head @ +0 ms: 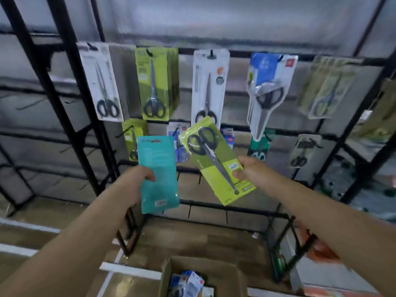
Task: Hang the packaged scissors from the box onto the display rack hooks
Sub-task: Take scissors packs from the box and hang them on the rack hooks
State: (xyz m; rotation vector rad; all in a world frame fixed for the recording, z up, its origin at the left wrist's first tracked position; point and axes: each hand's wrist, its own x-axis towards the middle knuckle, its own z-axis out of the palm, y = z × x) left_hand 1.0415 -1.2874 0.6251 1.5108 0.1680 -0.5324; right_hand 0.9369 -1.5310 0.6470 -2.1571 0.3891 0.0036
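My left hand (137, 179) grips a teal scissors pack (158, 168) by its left edge, its back side facing me and upright. My right hand (250, 170) pinches a lime-green scissors pack (214, 155) by its right edge; it is upside down and tilted, black handles at the top. Both packs are held in front of the black wire display rack (235, 53). The open cardboard box (205, 269) sits on the floor below, with several more packs (188, 284) inside.
Scissors packs hang on the rack's upper hooks: a white one (100, 82), a green stack (156, 82), a white one (209, 82), a blue one (267, 86), a pale green one (327, 88). Smaller packs hang on the row beneath. Bare hooks (189, 211) jut from lower bars.
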